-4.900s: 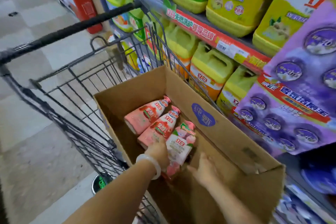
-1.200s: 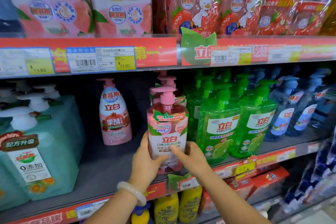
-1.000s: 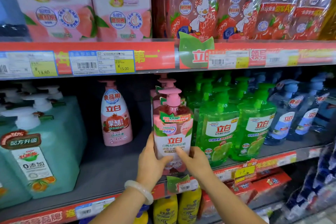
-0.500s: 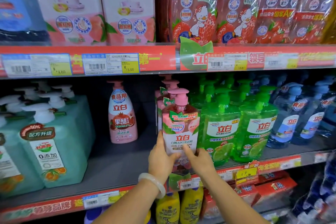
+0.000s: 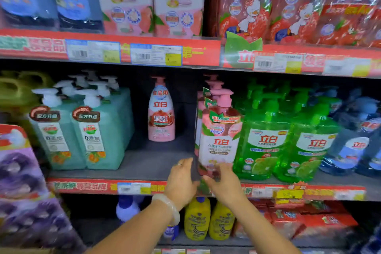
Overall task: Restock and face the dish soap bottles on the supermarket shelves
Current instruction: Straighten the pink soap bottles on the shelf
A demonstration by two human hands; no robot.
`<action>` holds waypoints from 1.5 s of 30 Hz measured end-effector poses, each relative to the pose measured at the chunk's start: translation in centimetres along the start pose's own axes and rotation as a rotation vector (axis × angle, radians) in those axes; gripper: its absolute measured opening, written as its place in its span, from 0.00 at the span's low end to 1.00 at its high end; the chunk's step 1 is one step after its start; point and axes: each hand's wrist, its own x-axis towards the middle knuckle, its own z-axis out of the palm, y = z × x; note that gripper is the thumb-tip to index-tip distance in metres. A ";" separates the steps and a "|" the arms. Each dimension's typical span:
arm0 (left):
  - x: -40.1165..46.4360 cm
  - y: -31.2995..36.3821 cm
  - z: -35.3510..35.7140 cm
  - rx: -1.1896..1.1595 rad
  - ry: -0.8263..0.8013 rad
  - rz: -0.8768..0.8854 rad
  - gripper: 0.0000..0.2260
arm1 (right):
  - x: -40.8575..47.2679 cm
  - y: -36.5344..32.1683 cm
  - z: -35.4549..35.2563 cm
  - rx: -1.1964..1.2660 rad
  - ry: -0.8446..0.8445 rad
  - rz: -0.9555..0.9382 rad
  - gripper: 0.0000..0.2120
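Shelf (image 5: 144, 163), middle tier, grey deck with red price strip along the front edge. Teal pump bottles (image 5: 82, 130) stand at its left. Green pump bottles (image 5: 284, 140) stand in rows right of centre, blue bottles (image 5: 354, 140) beyond them. One tall pink bottle (image 5: 161, 113) stands alone toward the back. Peach pump bottle (image 5: 219, 136) stands upright at the front edge, label forward, just beside the green row, with matching bottles behind it. Left hand (image 5: 181, 181) lies at the bottle's lower left, fingers nearly straight; whether it touches cannot be told. Right hand (image 5: 224, 181) sits at the base, fingertips on the lower label, grip unclear through blur.
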 end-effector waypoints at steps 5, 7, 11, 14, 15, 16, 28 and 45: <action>-4.7 -3.6 -2.1 0.117 -0.005 -0.094 0.26 | -1.0 -2.8 5.1 -0.107 -0.171 -0.201 0.23; -7.4 -5.7 -3.4 0.140 0.017 -0.177 0.26 | -2.3 -4.3 7.8 -0.117 -0.253 -0.282 0.20; -12.9 -10.3 -6.5 0.211 0.037 -0.357 0.26 | -5.7 -7.5 12.9 -0.127 -0.428 -0.425 0.22; -16.2 -13.5 -8.8 0.309 0.031 -0.449 0.27 | -7.8 -10.0 15.8 -0.162 -0.533 -0.500 0.24; -17.3 -14.7 -9.5 0.329 0.039 -0.480 0.26 | -8.5 -10.9 16.9 -0.169 -0.560 -0.525 0.25; -18.0 -15.5 -10.0 0.329 0.047 -0.501 0.25 | -8.9 -11.6 17.5 -0.190 -0.578 -0.544 0.27; -27.9 -29.9 -18.9 0.345 -0.021 -0.832 0.27 | -14.9 -21.4 31.5 -0.287 -0.792 -0.587 0.27; -34.7 -59.4 -25.5 -0.021 -0.241 -1.164 0.31 | -22.1 -27.7 62.3 -0.266 -1.087 0.116 0.35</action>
